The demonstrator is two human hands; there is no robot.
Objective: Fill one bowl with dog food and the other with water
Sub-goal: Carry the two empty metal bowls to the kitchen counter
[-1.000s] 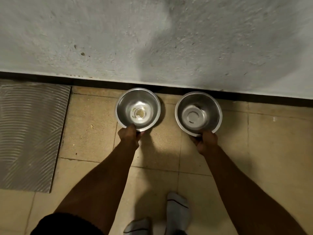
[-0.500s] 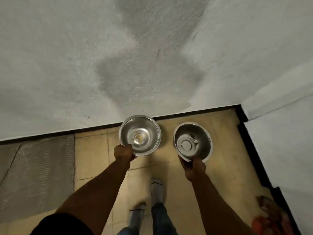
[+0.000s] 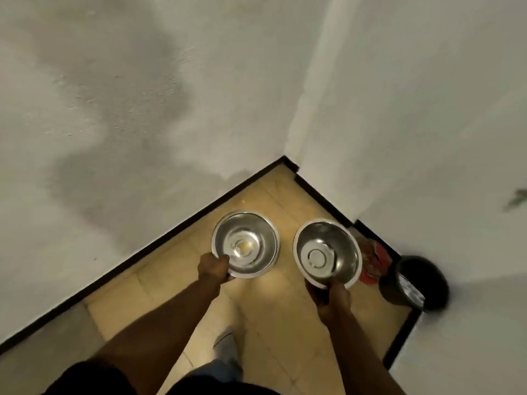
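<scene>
I carry two steel bowls above a yellow tiled floor. My left hand (image 3: 214, 266) grips the near rim of the left bowl (image 3: 251, 240), which has a small brownish speck at its bottom. My right hand (image 3: 332, 295) grips the near rim of the right bowl (image 3: 332, 246), whose bottom shows a raised round disc and nothing else. Both bowls are held level, side by side, a small gap between them.
White walls meet in a corner (image 3: 288, 161) ahead, edged by a black skirting. A black bucket (image 3: 413, 283) stands at the right by the wall, with a red bag or cloth (image 3: 372, 258) beside it. My foot (image 3: 226, 349) shows below on the tiles.
I have risen and turned right with both bowls lifted off the floor. The grey mat has left the view; the wall corner, bucket and red thing have come in.
</scene>
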